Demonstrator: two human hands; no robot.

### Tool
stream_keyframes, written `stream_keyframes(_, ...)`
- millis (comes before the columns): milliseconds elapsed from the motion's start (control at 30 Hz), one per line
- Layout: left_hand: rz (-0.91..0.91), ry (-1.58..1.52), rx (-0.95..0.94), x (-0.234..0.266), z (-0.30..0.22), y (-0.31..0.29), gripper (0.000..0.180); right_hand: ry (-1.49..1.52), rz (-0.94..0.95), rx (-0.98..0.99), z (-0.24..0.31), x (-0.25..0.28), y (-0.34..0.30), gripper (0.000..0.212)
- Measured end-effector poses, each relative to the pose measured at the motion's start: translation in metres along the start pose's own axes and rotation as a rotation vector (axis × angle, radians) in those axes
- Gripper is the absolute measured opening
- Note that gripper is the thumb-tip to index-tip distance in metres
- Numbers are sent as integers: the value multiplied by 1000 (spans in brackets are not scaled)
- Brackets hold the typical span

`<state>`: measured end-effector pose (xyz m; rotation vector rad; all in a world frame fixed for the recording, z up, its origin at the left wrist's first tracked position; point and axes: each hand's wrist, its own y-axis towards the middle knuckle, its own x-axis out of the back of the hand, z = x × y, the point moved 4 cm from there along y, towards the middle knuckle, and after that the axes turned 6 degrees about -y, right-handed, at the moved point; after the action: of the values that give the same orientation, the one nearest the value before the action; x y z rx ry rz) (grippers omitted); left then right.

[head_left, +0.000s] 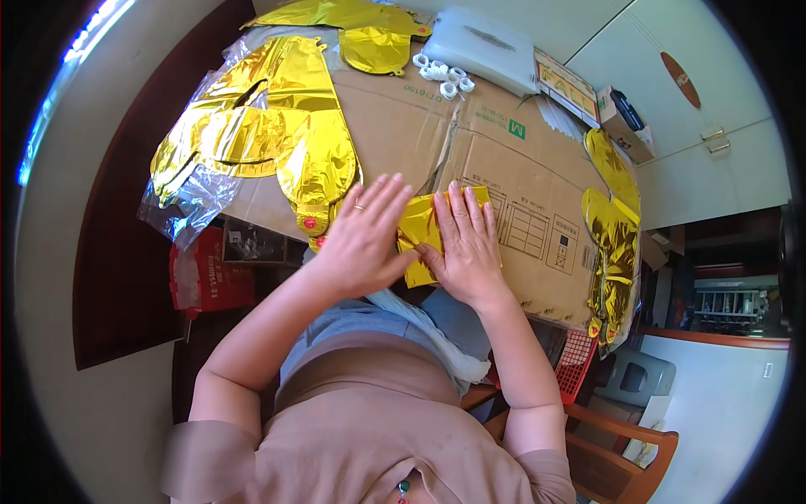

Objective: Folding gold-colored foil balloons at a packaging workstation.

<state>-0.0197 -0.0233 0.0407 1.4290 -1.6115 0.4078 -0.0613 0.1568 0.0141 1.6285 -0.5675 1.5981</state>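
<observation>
Both hands flat on a folded gold foil balloon (428, 231), at the near edge of the flattened cardboard sheet (504, 160) that covers the bench. Left hand (363, 239) has fingers spread, palm down, overlapping the balloon's left edge; the grip is not closed, just pressing. Right hand (470, 244) likewise flat and open on the balloon's right half, fingers pointing away from the person. Nothing pinched or lifted by either. Foil looks thin, very light, limp and slick; I'd judge it creases easily and slides on cardboard unless pinned. Best hold is probably along the folded edges or corners, pinched between thumb and finger, not mid-panel. Room: close on the left lies a big unfolded gold balloon in clear plastic wrap (252, 134), its valve tail almost beside the left hand. More gold foil (613, 227) hangs over the right edge of the cardboard. Far side holds small white tape rolls (443, 77), a white plastic box (487, 46) and a small carton (621, 122). Bare cardboard ahead of the hands and to the right gives some working space; the near edge sits right under the wrists.
</observation>
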Motion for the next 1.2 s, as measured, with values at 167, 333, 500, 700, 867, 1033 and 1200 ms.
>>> stream_keyframes(167, -128, -56, -5, 28, 21, 0, 39, -10, 4, 7, 0, 0, -1, 83)
stream_keyframes(333, -194, 104, -73, 21, 17, 14, 23, -18, 12, 12, 0, 0, -1, 81)
stream_keyframes(500, -178, 113, -82, 13, 22, 22, 22, -7, -14, -4, -1, -2, -3, 84)
stream_keyframes(700, -172, 2, -18, 9, 23, 23, 27, -12, -19, -39, -2, 1, -9, 83)
stream_keyframes(867, -159, 0, -20, 6, 22, 29, 27, -33, 5, -73, -3, 1, -11, 82)
stream_keyframes(1033, -243, 77, -67, -2, 22, 35, 17, -48, 9, -111, -3, 1, -12, 82)
stream_keyframes(1200, -329, 100, -13, -4, 20, 35, 11, -46, -3, -132, -3, 1, -12, 82)
